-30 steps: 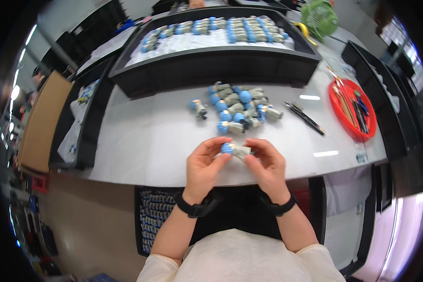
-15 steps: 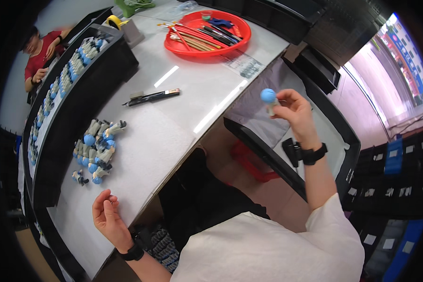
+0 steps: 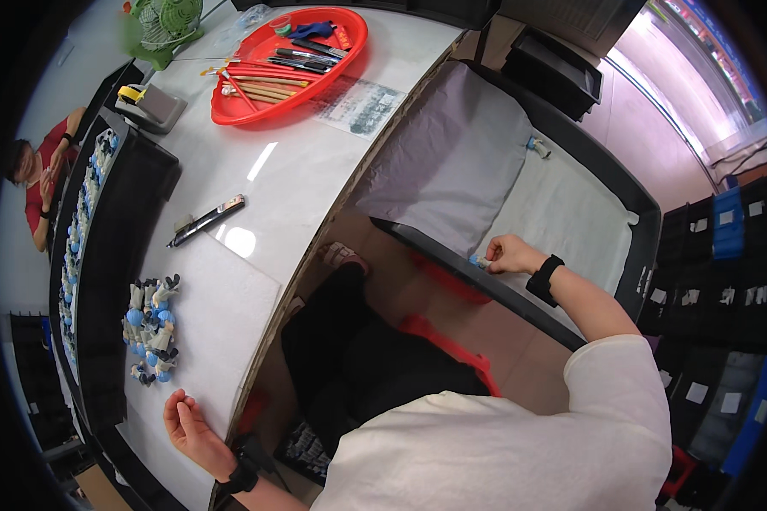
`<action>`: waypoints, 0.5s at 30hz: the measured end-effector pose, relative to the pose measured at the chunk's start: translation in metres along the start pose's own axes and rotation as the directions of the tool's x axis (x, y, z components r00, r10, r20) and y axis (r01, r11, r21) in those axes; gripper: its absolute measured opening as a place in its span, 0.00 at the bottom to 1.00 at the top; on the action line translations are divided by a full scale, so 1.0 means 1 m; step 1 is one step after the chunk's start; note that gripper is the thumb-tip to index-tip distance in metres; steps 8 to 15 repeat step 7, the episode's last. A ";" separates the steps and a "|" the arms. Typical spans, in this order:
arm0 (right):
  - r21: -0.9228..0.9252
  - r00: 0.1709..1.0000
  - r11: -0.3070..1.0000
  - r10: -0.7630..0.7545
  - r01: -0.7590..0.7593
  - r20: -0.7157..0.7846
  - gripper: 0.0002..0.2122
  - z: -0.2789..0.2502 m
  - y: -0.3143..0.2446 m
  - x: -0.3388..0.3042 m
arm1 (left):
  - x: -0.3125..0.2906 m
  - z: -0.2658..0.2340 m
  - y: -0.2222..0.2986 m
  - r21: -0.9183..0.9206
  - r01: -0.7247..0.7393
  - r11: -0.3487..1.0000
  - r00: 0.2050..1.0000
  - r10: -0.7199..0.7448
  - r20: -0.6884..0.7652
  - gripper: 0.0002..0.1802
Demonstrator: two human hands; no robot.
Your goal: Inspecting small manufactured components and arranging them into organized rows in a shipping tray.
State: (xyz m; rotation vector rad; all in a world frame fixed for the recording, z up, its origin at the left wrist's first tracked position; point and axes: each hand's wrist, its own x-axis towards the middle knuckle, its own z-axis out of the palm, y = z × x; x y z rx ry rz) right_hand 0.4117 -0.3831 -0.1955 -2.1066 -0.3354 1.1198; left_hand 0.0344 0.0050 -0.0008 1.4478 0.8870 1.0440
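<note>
My right hand [image 3: 515, 255] reaches into a black tray [image 3: 501, 305] on the right, its fingers closed on a small figurine [image 3: 479, 261] with a blue round head. This figurine is low at the tray's near left side, against the pale lining sheet [image 3: 562, 213]. A second blue-headed figurine [image 3: 538, 147] lies on the sheet at the far side. My left hand [image 3: 196, 436] hovers by the table's near edge, palm up, fingers loosely curled and holding nothing. Just beyond it, a cluster of similar figurines [image 3: 152, 328] lies on a white sheet on the table.
A long black bin [image 3: 136, 204] filled with figurines stands along the left. A black pen [image 3: 206, 221], a red tray [image 3: 349, 51] of brushes and pens, a tape dispenser [image 3: 151, 106] and a green fan [image 3: 164, 30] are on the table. A person in red [image 3: 47, 183] sits beyond the bin.
My right hand has lowered the figurine from in front of me down into the black tray. The view has turned right, bringing the second figurine into sight. My left hand stays near the table edge.
</note>
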 end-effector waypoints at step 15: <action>-0.055 1.000 0.998 -0.017 0.017 0.006 0.11 0.014 -0.002 0.006 | 0.001 -0.009 -0.003 0.019 0.005 1.000 0.999 -0.006 0.052 0.11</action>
